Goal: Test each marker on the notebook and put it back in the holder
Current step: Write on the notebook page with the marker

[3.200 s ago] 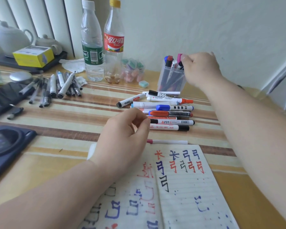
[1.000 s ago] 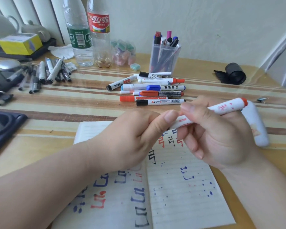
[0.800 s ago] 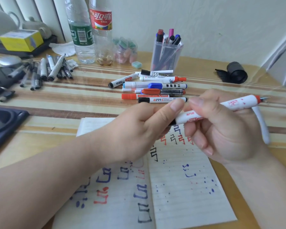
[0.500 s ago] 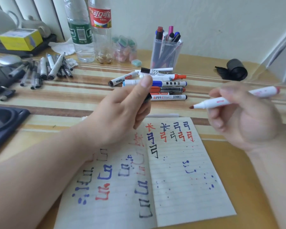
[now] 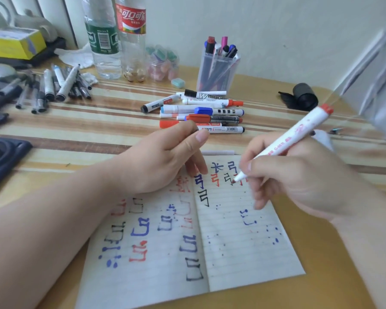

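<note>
**Marker test, seen from above, near to far.** Nearest to me, the open notebook (image 5: 243, 259) lies flat on the table (image 5: 325, 259). Both of its lined pages carry test strokes in blue, red and black.

My left forearm crosses the left page from the lower left. My left hand (image 5: 163, 161) sits palm down over the top of that page, close to the spine, with its lower fingers reaching down to the paper. Its thumb and forefinger are pressed together and pinch a small dark cap (image 5: 196, 130), of which only a sliver shows.

My right hand (image 5: 299, 181), blurred, is over the upper right page, its fingers curled in a writing grip round a white marker (image 5: 285, 143) with a red rear end. The marker tilts up and away to the right. Its tip meets the paper among the top row of characters, just right of my left fingers. I cannot tell whether the side of this hand rests on the page.

Beyond the notebook's top edge, loose markers (image 5: 201, 110) lie side by side in a heap at mid-table. Behind the heap, near the wall, the clear holder (image 5: 218, 72) stands upright with several markers in it. Two bottles (image 5: 103, 47) stand to its left, and a row of grey pens (image 5: 54, 85) lies further left. A black roll (image 5: 303, 97) lies to the holder's right.
</note>
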The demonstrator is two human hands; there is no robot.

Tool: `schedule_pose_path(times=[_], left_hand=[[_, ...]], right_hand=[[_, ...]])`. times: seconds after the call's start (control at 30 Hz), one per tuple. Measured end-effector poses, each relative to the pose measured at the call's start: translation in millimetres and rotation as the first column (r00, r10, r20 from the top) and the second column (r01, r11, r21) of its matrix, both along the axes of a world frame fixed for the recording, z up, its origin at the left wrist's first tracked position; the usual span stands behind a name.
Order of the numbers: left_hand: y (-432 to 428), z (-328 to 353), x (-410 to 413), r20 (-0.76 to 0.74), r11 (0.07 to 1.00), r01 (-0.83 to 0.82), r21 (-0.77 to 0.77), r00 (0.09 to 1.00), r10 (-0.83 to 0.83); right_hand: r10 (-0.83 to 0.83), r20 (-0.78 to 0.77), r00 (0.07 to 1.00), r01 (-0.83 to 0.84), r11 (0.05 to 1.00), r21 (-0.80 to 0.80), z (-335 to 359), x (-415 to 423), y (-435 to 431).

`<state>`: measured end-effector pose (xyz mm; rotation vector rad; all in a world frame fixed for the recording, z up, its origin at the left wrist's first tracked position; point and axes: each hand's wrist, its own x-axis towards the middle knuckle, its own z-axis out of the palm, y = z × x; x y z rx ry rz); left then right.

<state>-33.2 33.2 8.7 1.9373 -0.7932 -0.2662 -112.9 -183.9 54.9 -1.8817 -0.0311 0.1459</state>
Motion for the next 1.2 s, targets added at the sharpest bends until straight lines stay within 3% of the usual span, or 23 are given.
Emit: schedule_pose_path(times=[0.13,0.33,0.53,1.2], left_hand=[[-1,-1,-2,0.03,1.0,-0.01,0.021,1.0,0.01],[-5,-2,-3,0.068,0.999,-0.001,0.035,0.998,-0.001],[-6,-3,-5,0.078,1.0,0.0,0.024,0.997,-0.002],[-7,-2,-8,0.074,0.997,0.037,0.063,0.996,-0.042]], right_hand=[[-0.009,-0.121,0.993,0.028,0.987,0.157,-27,5,0],[0.006,-0.007,1.0,-0.006,1.0,0.021,-33,8,-3],[0.011,0.005,1.0,-0.011,0.999,-0.031,-37,9,-5],[0.008,0.014,1.0,-0.008,0.999,-0.052,-41,9,-9]])
